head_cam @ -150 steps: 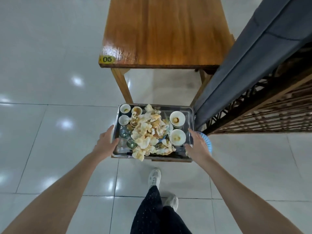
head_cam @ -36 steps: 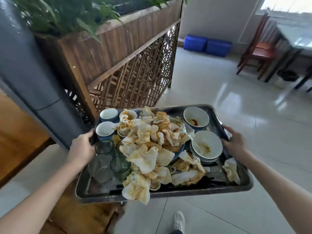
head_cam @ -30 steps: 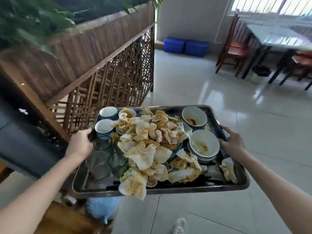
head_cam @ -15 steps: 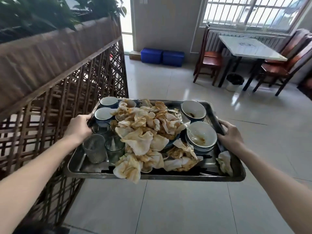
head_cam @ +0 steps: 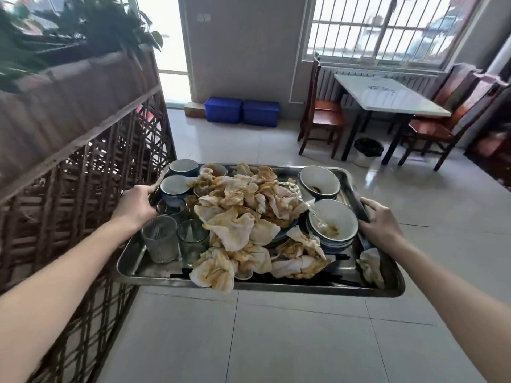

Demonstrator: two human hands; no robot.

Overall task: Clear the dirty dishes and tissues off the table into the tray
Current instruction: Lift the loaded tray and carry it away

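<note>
I carry a metal tray in the air over the tiled floor. My left hand grips its left rim and my right hand grips its right rim. A heap of stained tissues fills the tray's middle, and one hangs over the front edge. Dirty bowls are stacked on the right, with another bowl behind them. Small cups stand at the back left, drinking glasses at the front left. Dark chopsticks lie along the front.
A wooden lattice partition with plants on top runs close along my left. Ahead stand two blue crates by the wall, a white table with wooden chairs and a bin under it.
I have turned away from the wooden table and walked along the partition with the tray. The room with the white table and window has come into view. Both hands keep their hold.
</note>
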